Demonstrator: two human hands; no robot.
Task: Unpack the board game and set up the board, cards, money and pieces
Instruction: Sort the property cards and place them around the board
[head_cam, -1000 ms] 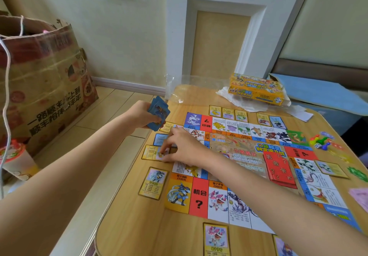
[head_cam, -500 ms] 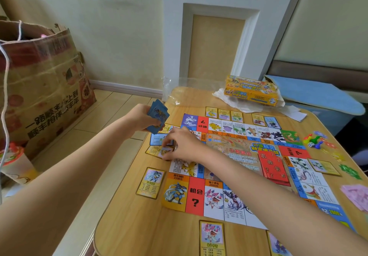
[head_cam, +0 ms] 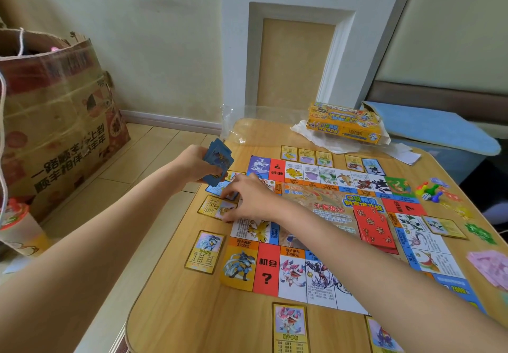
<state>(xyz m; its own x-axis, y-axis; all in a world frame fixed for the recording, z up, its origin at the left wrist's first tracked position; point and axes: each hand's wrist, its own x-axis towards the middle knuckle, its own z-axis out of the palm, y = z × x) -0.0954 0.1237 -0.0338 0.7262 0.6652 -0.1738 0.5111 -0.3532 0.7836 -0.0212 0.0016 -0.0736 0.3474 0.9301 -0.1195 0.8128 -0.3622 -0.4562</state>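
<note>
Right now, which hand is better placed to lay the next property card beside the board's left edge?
The right hand, probably. It rests on the yellow card at that edge, fingers free to draw another. The left hand grips the blue-backed deck above it, serving as the supply.

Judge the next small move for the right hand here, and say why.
Probably let go of the yellow-framed card and reach back to the blue-backed deck in the left hand. The right hand has its fingertips on that card, which already lies flat beside the board edge like its neighbours.
</note>
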